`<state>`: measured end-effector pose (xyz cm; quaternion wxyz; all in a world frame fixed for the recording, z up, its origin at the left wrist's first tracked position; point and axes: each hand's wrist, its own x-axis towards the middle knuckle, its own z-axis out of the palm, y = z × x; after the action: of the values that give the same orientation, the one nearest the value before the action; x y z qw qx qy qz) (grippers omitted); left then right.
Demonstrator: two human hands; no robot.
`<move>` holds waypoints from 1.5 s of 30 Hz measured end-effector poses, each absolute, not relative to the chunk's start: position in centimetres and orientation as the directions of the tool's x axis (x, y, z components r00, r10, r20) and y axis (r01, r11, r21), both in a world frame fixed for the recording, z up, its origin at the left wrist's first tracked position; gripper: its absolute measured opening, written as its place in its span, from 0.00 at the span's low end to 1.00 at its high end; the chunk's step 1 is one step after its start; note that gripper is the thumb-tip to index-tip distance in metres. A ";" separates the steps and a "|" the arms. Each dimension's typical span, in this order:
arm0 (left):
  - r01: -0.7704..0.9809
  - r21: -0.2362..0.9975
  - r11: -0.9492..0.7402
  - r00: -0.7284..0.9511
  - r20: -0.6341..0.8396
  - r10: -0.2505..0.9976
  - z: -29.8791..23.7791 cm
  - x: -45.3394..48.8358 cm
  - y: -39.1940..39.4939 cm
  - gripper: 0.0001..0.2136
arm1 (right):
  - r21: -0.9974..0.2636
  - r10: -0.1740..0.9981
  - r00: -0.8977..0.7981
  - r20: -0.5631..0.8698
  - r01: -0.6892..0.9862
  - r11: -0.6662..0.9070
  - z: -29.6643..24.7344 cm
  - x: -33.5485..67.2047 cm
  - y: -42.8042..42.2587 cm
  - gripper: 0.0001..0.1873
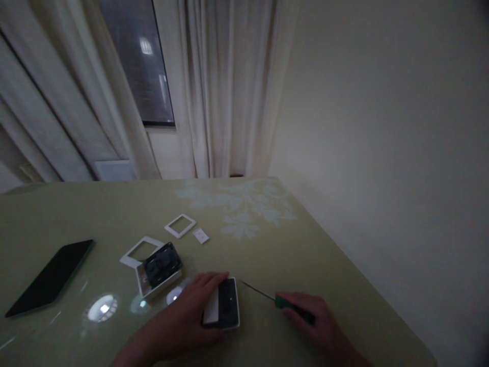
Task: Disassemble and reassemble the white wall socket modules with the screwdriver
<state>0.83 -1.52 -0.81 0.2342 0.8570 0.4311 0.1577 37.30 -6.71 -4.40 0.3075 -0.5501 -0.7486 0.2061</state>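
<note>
My left hand [187,313] lies on the table with its fingers curled round a white and black switch module [223,306], holding it down. My right hand [317,321] grips a green-handled screwdriver [284,302], whose thin shaft points left towards the module's upper corner, its tip just short of the module. Left of the module rests another switch body [160,267], black on top in a white housing.
On the green table [267,244] lie a large white frame [139,251], a smaller white frame [180,225] and a small white plate [200,235]. A dark phone [51,278] lies at the left. Curtains, a window and a wall stand behind.
</note>
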 end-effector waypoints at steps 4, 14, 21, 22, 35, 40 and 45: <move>0.780 0.468 -0.416 0.353 0.220 0.909 -3.2 1.4 -1.3 0.37 | -0.655 0.960 -0.109 0.257 0.710 0.256 -4.1 37.5 -6.8 0.25; 0.871 0.313 -0.379 0.342 0.168 0.924 -1.9 1.3 -2.6 0.42 | -0.590 0.936 -0.165 0.311 0.739 0.326 -2.8 36.3 -7.7 0.20; 0.745 0.402 -0.533 0.496 0.202 0.845 -1.1 0.7 -2.8 0.56 | -0.443 0.896 -0.342 0.282 0.782 0.438 2.2 37.3 -7.5 0.18; 0.700 0.420 -0.578 0.540 0.218 0.813 -1.0 1.2 -2.9 0.57 | -0.408 0.889 -0.361 0.280 0.794 0.451 3.2 37.6 -7.5 0.18; 0.606 0.570 -0.555 0.589 0.148 0.794 -2.4 4.6 -3.8 0.41 | -0.061 0.706 -0.708 0.012 0.705 0.707 10.2 35.9 -5.7 0.14; 0.597 0.636 -0.490 0.572 0.091 0.815 -2.1 5.0 -4.0 0.40 | 0.049 0.651 -0.757 -0.061 0.649 0.759 11.8 34.4 -4.7 0.10; 0.580 0.649 -0.493 0.538 0.150 0.830 -3.3 5.1 -4.3 0.39 | 0.134 0.566 -0.802 -0.193 0.550 0.825 14.8 31.4 -3.4 0.03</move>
<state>5.11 -4.30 -3.30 0.2734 0.8332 0.4229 0.2285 31.39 -3.36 14.85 -0.1128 -0.2939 -0.9485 -0.0356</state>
